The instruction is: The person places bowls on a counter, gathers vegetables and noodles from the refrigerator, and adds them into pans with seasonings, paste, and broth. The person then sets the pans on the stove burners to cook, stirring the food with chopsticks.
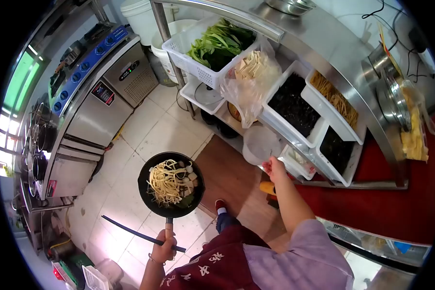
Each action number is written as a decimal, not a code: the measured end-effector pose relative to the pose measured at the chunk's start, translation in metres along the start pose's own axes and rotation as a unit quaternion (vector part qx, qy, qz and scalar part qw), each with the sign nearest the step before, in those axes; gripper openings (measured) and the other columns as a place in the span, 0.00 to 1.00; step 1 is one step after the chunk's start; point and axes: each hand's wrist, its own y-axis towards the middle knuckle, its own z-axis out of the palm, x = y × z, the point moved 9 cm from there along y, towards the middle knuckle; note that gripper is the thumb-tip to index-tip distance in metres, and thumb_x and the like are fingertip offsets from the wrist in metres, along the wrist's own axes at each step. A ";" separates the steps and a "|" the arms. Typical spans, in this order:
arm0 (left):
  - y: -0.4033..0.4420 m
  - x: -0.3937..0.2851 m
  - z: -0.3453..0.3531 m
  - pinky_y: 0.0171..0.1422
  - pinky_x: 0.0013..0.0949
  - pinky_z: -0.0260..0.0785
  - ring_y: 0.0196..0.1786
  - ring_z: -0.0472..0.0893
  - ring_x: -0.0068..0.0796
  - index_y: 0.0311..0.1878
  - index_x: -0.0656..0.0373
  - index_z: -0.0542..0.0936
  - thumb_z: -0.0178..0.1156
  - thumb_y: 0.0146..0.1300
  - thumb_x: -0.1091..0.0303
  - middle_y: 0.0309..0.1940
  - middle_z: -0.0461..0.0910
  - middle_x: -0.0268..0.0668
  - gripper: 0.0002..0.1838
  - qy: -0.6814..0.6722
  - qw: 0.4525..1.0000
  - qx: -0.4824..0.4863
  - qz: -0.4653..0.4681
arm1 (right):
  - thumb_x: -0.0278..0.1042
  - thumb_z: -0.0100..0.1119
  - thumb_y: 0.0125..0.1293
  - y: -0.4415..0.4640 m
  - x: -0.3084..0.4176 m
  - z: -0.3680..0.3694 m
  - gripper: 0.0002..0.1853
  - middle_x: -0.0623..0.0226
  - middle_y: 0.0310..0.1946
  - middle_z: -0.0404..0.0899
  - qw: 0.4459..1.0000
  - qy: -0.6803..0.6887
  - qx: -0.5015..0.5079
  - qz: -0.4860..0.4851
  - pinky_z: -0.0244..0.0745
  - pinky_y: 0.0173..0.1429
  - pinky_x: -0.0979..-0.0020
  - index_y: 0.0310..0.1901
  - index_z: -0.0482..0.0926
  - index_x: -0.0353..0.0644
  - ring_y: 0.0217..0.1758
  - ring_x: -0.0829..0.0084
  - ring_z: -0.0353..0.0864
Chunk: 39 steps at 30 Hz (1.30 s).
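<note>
My left hand is wrapped round the wooden handle of a black pan, and a pair of long dark chopsticks is held in the same hand. Pale noodles, white chunks and some greens lie in the pan, which hangs over the tiled floor. On the right, my right hand has its fingers closed at the edge of a translucent round container. That container is beside the shelf, below a plastic bag of pale strips.
A steel rack holds a white basket of leafy greens and white tubs of dark food. Stoves with blue panels line the left. White buckets stand at the back. A red surface is at right.
</note>
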 end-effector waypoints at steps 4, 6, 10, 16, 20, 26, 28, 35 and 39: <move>0.013 -0.002 0.004 0.15 0.24 0.60 0.14 0.67 0.20 0.43 0.60 0.67 0.50 0.57 0.71 0.21 0.69 0.32 0.10 -0.006 1.000 0.004 0.001 | 0.29 0.49 0.61 0.039 0.031 -0.024 0.09 0.61 0.23 0.76 0.990 0.110 -0.009 -0.088 0.75 0.26 0.78 0.23 0.66 0.42 0.27 0.70 0.79; 0.019 -0.001 0.008 0.15 0.24 0.60 0.14 0.67 0.20 0.43 0.60 0.67 0.51 0.58 0.69 0.21 0.70 0.32 0.10 -0.010 1.000 0.013 0.002 | 0.28 0.49 0.62 0.055 0.045 -0.024 0.08 0.60 0.25 0.76 0.979 0.153 -0.007 -0.131 0.75 0.27 0.78 0.25 0.67 0.40 0.28 0.68 0.80; 0.027 0.005 0.007 0.15 0.23 0.60 0.14 0.67 0.18 0.44 0.60 0.67 0.51 0.59 0.66 0.22 0.70 0.31 0.11 0.014 0.999 0.024 -0.018 | 0.28 0.48 0.65 0.112 0.053 -0.030 0.08 0.58 0.36 0.77 0.963 0.227 -0.038 -0.137 0.75 0.34 0.79 0.43 0.72 0.36 0.33 0.70 0.78; 0.034 0.019 -0.007 0.16 0.22 0.60 0.14 0.67 0.17 0.44 0.60 0.67 0.52 0.59 0.67 0.22 0.70 0.30 0.12 0.005 0.997 0.036 -0.074 | 0.34 0.54 0.64 0.195 0.051 -0.044 0.13 0.66 0.42 0.76 0.956 0.245 -0.064 -0.147 0.79 0.37 0.77 0.50 0.72 0.45 0.40 0.73 0.76; 0.035 0.030 -0.012 0.15 0.23 0.60 0.14 0.67 0.18 0.43 0.60 0.67 0.52 0.59 0.67 0.22 0.69 0.30 0.12 0.014 0.995 0.030 -0.092 | 0.42 0.51 0.65 0.209 0.042 -0.066 0.14 0.70 0.45 0.76 0.948 0.259 -0.169 -0.081 0.79 0.38 0.72 0.51 0.73 0.53 0.44 0.70 0.76; 0.035 0.049 -0.021 0.14 0.23 0.59 0.13 0.67 0.19 0.42 0.60 0.67 0.51 0.58 0.68 0.20 0.69 0.31 0.10 0.050 0.994 0.016 -0.097 | 0.55 0.49 0.66 0.180 0.019 -0.063 0.22 0.69 0.19 0.75 0.997 -0.004 -0.078 0.023 0.73 0.20 0.79 0.33 0.71 0.40 0.18 0.74 0.76; 0.034 0.054 -0.024 0.13 0.23 0.59 0.12 0.67 0.19 0.42 0.61 0.67 0.50 0.58 0.68 0.19 0.69 0.31 0.10 0.072 0.994 0.004 -0.084 | 0.56 0.49 0.66 0.133 0.014 -0.053 0.22 0.67 0.19 0.75 0.994 -0.039 -0.100 0.002 0.72 0.20 0.79 0.32 0.71 0.41 0.19 0.74 0.76; 0.039 0.062 -0.027 0.12 0.24 0.57 0.11 0.66 0.20 0.42 0.58 0.67 0.52 0.63 0.60 0.18 0.69 0.31 0.12 0.054 0.998 0.018 -0.012 | 0.45 0.48 0.64 -0.006 -0.097 -0.086 0.17 0.66 0.18 0.76 0.930 -0.352 0.046 -0.093 0.67 0.20 0.73 0.26 0.76 0.40 0.18 0.75 0.74; 0.032 0.061 -0.029 0.10 0.25 0.55 0.10 0.64 0.22 0.39 0.58 0.68 0.52 0.63 0.54 0.16 0.67 0.32 0.15 0.115 0.993 0.024 -0.006 | 0.40 0.49 0.65 -0.105 -0.126 -0.218 0.14 0.65 0.21 0.78 0.945 -0.318 -0.052 -0.063 0.73 0.26 0.73 0.32 0.76 0.37 0.22 0.74 0.78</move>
